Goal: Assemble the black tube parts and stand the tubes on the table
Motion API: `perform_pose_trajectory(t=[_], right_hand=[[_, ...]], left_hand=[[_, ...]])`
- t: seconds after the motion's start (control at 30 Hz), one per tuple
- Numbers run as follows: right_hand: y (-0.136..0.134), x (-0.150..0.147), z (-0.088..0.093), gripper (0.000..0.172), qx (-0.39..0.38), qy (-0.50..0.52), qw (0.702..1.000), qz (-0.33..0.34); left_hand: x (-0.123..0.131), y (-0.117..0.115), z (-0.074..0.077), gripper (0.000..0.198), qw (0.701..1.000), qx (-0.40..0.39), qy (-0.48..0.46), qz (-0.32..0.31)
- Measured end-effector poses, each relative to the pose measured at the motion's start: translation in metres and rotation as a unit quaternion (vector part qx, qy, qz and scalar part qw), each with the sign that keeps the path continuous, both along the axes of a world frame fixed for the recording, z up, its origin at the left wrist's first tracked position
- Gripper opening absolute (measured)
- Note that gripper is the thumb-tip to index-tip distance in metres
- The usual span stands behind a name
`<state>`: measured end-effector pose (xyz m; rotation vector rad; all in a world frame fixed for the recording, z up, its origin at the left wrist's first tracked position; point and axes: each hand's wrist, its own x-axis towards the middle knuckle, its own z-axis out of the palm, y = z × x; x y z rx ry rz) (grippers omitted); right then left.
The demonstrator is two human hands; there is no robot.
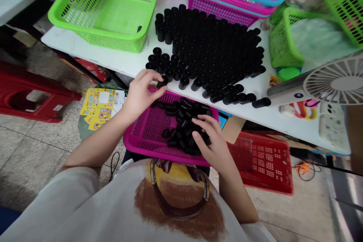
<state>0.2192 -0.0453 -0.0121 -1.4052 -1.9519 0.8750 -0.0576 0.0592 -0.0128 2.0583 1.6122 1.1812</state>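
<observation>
Between the thumb and fingers of my left hand (144,92) is a small black cylinder (162,82), held at the front edge of the white table (133,62). Many like black cylinders (212,53) stand upright in a dense group just beyond it, with a few lying on their sides at the right. On my lap rests a magenta basket (138,136) with a heap of loose black cylinders (181,124) inside. My right hand (211,141) reaches over this heap, fingers spread and touching the pieces; whether it grips one is hard to see, but none shows in its fingers.
A green basket (121,19) stands at the back left, and stacked blue and magenta baskets (227,2) at the back. At the right are a handheld fan (331,83) and a patterned phone case (334,124). A red crate (263,162) sits below the table; a red stool (36,94) is left.
</observation>
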Motion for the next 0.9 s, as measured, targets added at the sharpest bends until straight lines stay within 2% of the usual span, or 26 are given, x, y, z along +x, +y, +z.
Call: perform_pose_trajectory(t=[0.17,0.3,0.43,0.53,0.63,0.73,0.8,0.83,0.9], right_hand=[[0.005,0.003,-0.009,0.028,-0.038,-0.01,0.999,0.023],[0.011,0.0,-0.016,0.028,-0.068,-0.034,0.996,0.056],[0.018,-0.002,-0.023,0.029,-0.073,-0.068,0.992,0.073],[0.02,-0.001,-0.026,0.03,-0.074,-0.082,0.991,0.078],[0.021,0.001,-0.031,0.031,-0.084,-0.093,0.989,0.079],[0.022,0.004,-0.04,0.033,-0.082,-0.108,0.988,0.073],[0.025,0.004,-0.048,0.037,-0.074,-0.131,0.987,0.062],[0.027,0.004,-0.052,0.042,-0.069,-0.147,0.985,0.064],[0.03,0.0,-0.058,0.057,-0.059,-0.185,0.977,0.091]], left_hand=[[-0.003,0.029,-0.005,0.013,0.998,-0.046,0.039,0.009],[0.001,0.031,0.001,0.028,0.994,-0.062,0.085,0.027],[0.002,0.03,0.007,0.024,0.99,-0.08,0.118,0.01],[0.0,0.025,0.01,0.023,0.991,-0.069,0.118,0.0],[0.004,0.01,0.018,0.025,0.993,-0.026,0.117,-0.001],[0.014,-0.007,0.026,0.024,0.989,-0.021,0.134,-0.065],[0.024,-0.013,0.023,0.025,0.967,-0.101,0.179,-0.153],[0.029,-0.015,0.018,0.025,0.942,-0.168,0.214,-0.197],[0.039,-0.017,0.002,0.028,0.871,-0.308,0.286,-0.256]])
